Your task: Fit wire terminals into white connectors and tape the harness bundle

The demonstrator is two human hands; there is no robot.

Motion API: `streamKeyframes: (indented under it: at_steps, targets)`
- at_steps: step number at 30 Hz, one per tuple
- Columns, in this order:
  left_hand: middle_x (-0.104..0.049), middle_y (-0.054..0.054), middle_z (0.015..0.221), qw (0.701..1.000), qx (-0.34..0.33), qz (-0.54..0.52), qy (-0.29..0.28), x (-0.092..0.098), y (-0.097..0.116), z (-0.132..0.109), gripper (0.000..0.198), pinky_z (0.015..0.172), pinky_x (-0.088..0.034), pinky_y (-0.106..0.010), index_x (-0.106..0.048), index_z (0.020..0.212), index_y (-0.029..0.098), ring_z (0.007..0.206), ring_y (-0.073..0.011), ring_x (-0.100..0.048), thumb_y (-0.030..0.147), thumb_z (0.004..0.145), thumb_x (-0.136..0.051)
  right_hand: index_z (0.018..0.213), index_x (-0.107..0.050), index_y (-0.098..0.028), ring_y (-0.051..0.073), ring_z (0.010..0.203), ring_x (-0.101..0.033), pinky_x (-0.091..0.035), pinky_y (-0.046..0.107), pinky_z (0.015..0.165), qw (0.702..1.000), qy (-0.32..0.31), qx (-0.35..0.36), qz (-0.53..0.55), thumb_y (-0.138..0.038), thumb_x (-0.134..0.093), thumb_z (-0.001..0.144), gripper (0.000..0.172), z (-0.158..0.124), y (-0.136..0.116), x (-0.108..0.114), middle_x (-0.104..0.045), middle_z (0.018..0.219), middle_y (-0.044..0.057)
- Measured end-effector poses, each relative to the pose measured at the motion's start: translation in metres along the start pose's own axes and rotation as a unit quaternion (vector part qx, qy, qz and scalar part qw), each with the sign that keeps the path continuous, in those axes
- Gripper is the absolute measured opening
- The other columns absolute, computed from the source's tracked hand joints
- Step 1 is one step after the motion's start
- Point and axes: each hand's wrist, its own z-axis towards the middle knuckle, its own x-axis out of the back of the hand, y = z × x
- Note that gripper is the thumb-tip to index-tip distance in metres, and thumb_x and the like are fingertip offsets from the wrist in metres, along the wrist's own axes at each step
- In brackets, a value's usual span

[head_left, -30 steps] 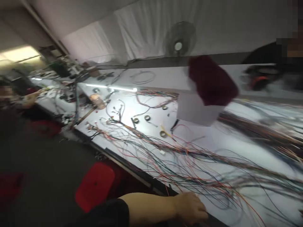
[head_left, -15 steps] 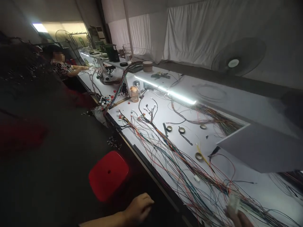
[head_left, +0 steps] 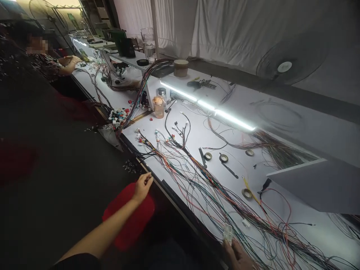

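My left hand is in the air beside the table's front edge, above a red stool. Its fingers are loosely curled, and nothing shows in them. At the bottom, my right hand grips a small, clear, whitish plastic connector housing between thumb and fingers, over the near edge of the wires. Long bundles of coloured wires run diagonally across the white table, with small plugs at their far ends. A loose white connector rests on the wires.
Tape rolls and dark strips lie beyond the wires. An orange-lidded bottle stands near a divider. A light bar lines the shelf; a white panel juts out at right. Another person works at the far left.
My left hand has risen up and leftward toward the table's edge. The right hand, with the connector housing, has moved left across the wires. The view has shifted slightly.
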Motion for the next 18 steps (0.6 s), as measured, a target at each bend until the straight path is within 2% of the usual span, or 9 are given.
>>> streamKeyframes:
  at_steps: [4,8,13,18]
  targets:
    - [-0.064,-0.013,0.109,0.999,0.016,0.027,0.043,-0.008,0.0,0.051,0.051,0.082,-0.052,-0.04,-0.061,0.116,0.013,0.098,-0.0248,-0.062,0.048,0.08,-0.054,0.066,-0.061,-0.024,0.022,0.069,-0.062,-0.051,0.03,0.065,0.995,-0.085,0.042,0.007,-0.07,-0.054,0.073,0.047,0.026,-0.018,-0.01,-0.065,0.07,0.003]
    - [-0.063,-0.016,0.113,0.996,0.021,0.056,0.068,-0.015,0.005,0.078,0.055,0.083,-0.052,-0.043,-0.06,0.118,0.013,0.103,-0.0292,-0.062,0.049,0.077,-0.056,0.075,-0.065,-0.019,0.019,0.065,-0.059,-0.048,0.027,0.063,0.987,-0.142,0.072,0.005,-0.068,-0.053,0.077,0.05,0.052,-0.034,-0.017,-0.062,0.067,0.003]
    - [-0.064,-0.016,0.113,0.993,0.022,0.081,0.083,-0.019,0.012,0.096,0.055,0.085,-0.051,-0.046,-0.06,0.118,0.014,0.105,-0.0315,-0.062,0.049,0.075,-0.058,0.068,-0.062,-0.018,0.017,0.062,-0.056,-0.047,0.025,0.059,0.986,-0.131,0.099,0.018,-0.067,-0.051,0.08,0.052,0.07,-0.043,-0.02,-0.06,0.065,0.002]
    - [-0.065,-0.017,0.114,0.99,0.02,0.112,0.081,-0.016,0.018,0.115,0.054,0.092,-0.048,-0.045,-0.06,0.118,0.013,0.106,-0.03,-0.062,0.047,0.076,-0.059,0.074,-0.062,-0.019,0.019,0.067,-0.062,-0.051,0.027,0.065,0.989,-0.117,0.055,0.077,-0.068,-0.052,0.078,0.051,0.08,-0.057,-0.017,-0.065,0.07,0.004]
